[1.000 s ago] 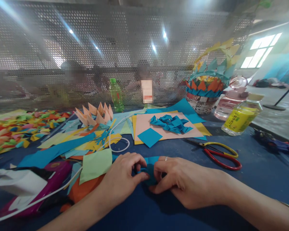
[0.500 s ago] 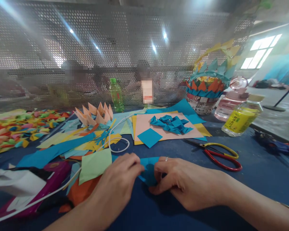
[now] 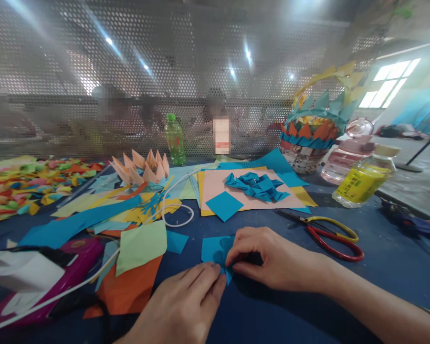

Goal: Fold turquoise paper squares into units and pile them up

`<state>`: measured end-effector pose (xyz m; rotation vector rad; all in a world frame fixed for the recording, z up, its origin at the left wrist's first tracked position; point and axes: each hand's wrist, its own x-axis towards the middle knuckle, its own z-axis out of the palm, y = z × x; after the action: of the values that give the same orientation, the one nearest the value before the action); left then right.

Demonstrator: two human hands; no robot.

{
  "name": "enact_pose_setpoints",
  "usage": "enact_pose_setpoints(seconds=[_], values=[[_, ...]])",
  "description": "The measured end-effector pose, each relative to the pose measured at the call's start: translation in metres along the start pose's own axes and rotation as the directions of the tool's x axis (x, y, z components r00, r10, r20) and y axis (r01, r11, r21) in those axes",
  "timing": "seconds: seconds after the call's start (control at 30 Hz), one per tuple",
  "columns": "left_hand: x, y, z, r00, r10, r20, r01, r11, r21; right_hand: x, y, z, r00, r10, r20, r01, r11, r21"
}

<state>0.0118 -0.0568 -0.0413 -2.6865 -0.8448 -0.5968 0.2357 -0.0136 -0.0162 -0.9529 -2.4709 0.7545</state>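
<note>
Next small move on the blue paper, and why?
Probably slide the left hand along the near edge to flatten the fold: the right hand pinches the blue paper there, and the left hand touches the same corner.

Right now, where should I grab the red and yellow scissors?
Grip the red and yellow metal scissors by the two handle loops at their right end, coming from the right. They lie flat with dark blades pointing left toward the pink paper sheet, so that side keeps you off the edges. The right hand, pinching the blue paper square, is nearest.
</note>
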Motion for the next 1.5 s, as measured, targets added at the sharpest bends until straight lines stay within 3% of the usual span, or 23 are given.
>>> enact_pose_setpoints(seconds=[0.07, 0.1, 0.13, 0.17, 0.23, 0.4, 1.07, 1.5], values=[[-0.001, -0.001, 0.006, 0.999, 0.023, -0.041, -0.023, 1.000, 0.011, 0.002, 0.003, 0.005, 0.998, 0.045, -0.033, -0.045, 0.999, 0.004], [-0.002, -0.001, 0.008, 0.981, 0.043, -0.191, -0.040, 0.999, 0.022, 0.003, 0.003, 0.007, 0.996, 0.073, -0.052, -0.073, 0.997, 0.007], [-0.002, 0.000, 0.008, 0.978, 0.035, -0.205, -0.032, 0.999, 0.017, 0.004, 0.004, 0.008, 0.993, 0.099, -0.071, -0.099, 0.995, 0.010], [-0.002, 0.000, 0.007, 0.983, 0.033, -0.183, -0.032, 0.999, 0.011, 0.004, 0.004, 0.009, 0.989, 0.119, -0.086, -0.118, 0.993, 0.013], [-0.001, 0.001, 0.002, 1.000, 0.022, 0.004, -0.022, 1.000, -0.015, 0.005, 0.004, 0.010, 0.985, 0.137, -0.102, -0.136, 0.991, 0.016], [0.004, 0.003, -0.013, 1.000, 0.003, 0.010, -0.003, 0.999, -0.037, 0.003, 0.001, 0.010, 0.986, 0.151, -0.072, -0.151, 0.989, 0.008], [0.005, 0.000, -0.014, 0.998, 0.068, 0.003, -0.068, 0.997, -0.048, 0.008, -0.009, 0.023, 0.973, 0.198, -0.116, -0.217, 0.958, -0.187], [0.005, 0.005, -0.015, 1.000, 0.000, 0.006, 0.000, 1.000, 0.008, 0.008, -0.011, 0.024, 0.974, 0.190, -0.128, -0.213, 0.955, -0.205]])
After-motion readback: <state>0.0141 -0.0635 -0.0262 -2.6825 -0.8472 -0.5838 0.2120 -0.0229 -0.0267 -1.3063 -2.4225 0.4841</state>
